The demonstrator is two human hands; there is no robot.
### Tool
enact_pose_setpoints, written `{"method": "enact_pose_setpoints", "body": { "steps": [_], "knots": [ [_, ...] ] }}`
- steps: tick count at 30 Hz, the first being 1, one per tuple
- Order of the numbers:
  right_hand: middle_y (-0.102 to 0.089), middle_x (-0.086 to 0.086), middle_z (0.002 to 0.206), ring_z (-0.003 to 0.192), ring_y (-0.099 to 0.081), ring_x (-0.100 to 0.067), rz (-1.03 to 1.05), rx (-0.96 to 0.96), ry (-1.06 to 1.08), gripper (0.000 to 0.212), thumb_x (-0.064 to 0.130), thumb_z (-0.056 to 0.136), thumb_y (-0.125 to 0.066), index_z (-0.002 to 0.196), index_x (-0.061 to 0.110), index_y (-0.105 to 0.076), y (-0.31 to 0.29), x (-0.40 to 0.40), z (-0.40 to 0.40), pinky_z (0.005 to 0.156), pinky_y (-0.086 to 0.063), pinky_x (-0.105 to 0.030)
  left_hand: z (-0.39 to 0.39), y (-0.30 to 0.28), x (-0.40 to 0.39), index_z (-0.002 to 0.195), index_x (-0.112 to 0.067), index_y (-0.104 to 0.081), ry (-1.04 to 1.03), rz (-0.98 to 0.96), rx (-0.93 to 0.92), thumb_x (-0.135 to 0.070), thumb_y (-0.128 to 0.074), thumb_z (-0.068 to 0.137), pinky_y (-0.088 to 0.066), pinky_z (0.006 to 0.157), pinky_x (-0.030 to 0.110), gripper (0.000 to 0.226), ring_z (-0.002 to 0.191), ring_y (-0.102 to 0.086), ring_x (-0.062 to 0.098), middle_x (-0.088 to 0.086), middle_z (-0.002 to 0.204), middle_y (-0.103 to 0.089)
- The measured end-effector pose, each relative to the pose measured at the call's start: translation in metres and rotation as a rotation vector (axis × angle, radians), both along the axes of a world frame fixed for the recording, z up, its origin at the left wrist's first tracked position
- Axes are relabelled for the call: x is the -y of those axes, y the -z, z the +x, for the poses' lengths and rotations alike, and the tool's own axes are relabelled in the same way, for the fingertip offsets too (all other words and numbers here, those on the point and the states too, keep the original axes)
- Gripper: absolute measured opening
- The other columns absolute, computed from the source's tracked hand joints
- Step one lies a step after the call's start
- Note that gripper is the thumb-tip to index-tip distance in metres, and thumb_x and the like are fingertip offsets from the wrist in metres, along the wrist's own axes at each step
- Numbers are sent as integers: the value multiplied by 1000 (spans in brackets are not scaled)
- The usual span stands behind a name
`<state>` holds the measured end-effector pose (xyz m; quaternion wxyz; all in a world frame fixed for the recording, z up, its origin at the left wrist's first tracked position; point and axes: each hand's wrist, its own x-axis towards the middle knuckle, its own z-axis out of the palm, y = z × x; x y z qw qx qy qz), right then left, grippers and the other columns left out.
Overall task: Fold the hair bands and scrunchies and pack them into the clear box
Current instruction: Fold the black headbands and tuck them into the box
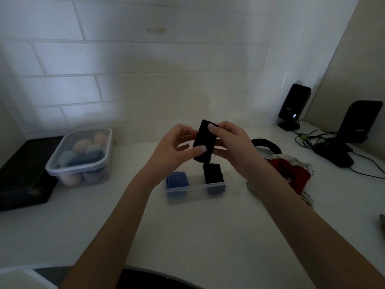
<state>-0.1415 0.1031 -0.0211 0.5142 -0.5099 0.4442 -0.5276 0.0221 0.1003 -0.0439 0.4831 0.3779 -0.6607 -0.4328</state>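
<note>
A folded black hair band point(205, 140) is held up above the desk between both hands. My left hand point(177, 149) pinches its lower left side with thumb and fingers. My right hand point(231, 142) grips its top and right side. Below them, the clear box point(195, 191) sits on the white desk, holding a folded blue band point(177, 180) at its left end and a folded black band point(213, 174) to the right of it. A black band point(265, 144) and a red and white scrunchie pile point(291, 170) lie on the desk to the right.
A lidded plastic tub point(81, 155) of round coloured items stands at left beside a dark tray point(23, 174). Two black speakers point(294, 107) point(356, 122) with cables point(312, 136) stand at the back right. A tiled wall rises behind the desk.
</note>
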Motion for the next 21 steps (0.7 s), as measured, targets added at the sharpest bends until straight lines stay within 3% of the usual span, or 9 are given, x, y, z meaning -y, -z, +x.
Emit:
{"method": "enact_pose_setpoints", "body": {
  "steps": [3, 8, 14, 17, 21],
  "knots": [
    [-65, -8, 83, 71, -67, -15, 33, 18, 32, 21, 19, 93, -57, 75, 13, -48, -1, -1, 2, 56, -53, -24, -1, 0, -5, 90, -22, -61, 46, -76, 46, -20, -76, 70, -44, 103, 43, 26, 110, -61, 13, -4, 107, -67],
    [-65, -1, 78, 69, -62, -12, 18, -60, 13, 21, 26, 93, -55, 77, 16, -48, -2, -3, 3, 58, -49, -24, -8, -2, -4, 99, -26, -64, -33, -136, 135, -18, -73, 77, -45, 103, 40, 25, 113, -57, 10, -10, 120, -60],
    [-63, -3, 80, 68, -59, -14, -11, -243, 75, 22, 27, 91, -57, 74, 19, -47, -1, -1, 5, 56, -45, -21, -11, -2, -10, 91, -12, -54, -142, -116, -23, -8, -77, 71, -55, 89, 40, 31, 96, -66, 18, 3, 94, -68],
    [-59, -9, 82, 64, -56, -15, -26, -281, 55, 16, 15, 92, -52, 77, 16, -46, 0, -2, 6, 56, -44, -21, -16, -8, -17, 105, -15, -47, -63, -42, -111, -9, -71, 77, -59, 75, 36, 38, 84, -71, 23, 12, 91, -72],
    [-62, -3, 76, 64, -59, -13, -58, -265, 60, 19, 26, 92, -57, 80, 15, -48, 2, -2, 6, 55, -46, -20, -16, -11, -16, 114, -21, -45, -115, 79, -88, -22, -71, 79, -60, 67, 34, 44, 78, -72, 24, 10, 89, -72]
  ]
}}
